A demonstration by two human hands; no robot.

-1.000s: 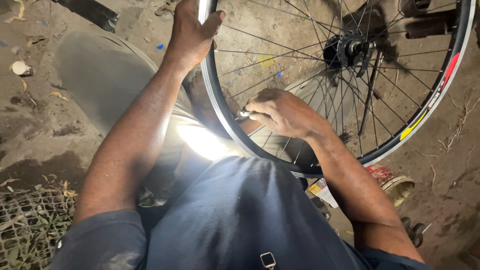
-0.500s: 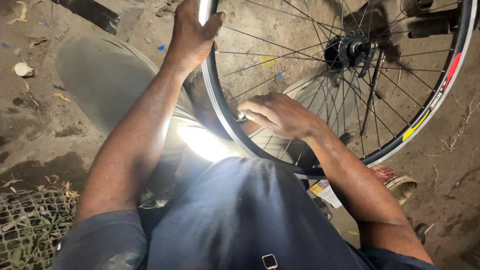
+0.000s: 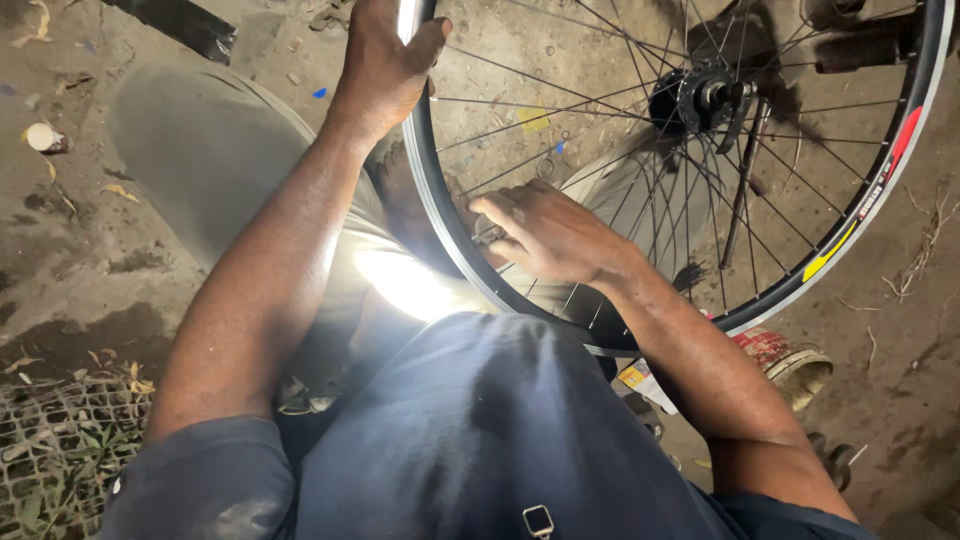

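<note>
A bicycle wheel [image 3: 880, 190] with a black rim, thin silver spokes and a dark hub [image 3: 700, 98] stands across my lap. My left hand [image 3: 385, 60] grips the rim at its upper left, thumb hooked over the inner side. My right hand [image 3: 550, 235] reaches through the spokes low on the rim's inner side, fingers pinched near a spoke end; whatever it pinches is hidden. Red and yellow stickers mark the rim on the right.
Dirt ground lies all around. A wire mesh [image 3: 50, 450] with dry leaves sits at the lower left. A red can [image 3: 780, 360] stands under the wheel at the right. A small cup [image 3: 45, 138] lies at the far left. A bright light spot glows on my lap.
My right hand has shifted slightly along the inner rim. The left hand keeps its hold on the rim.
</note>
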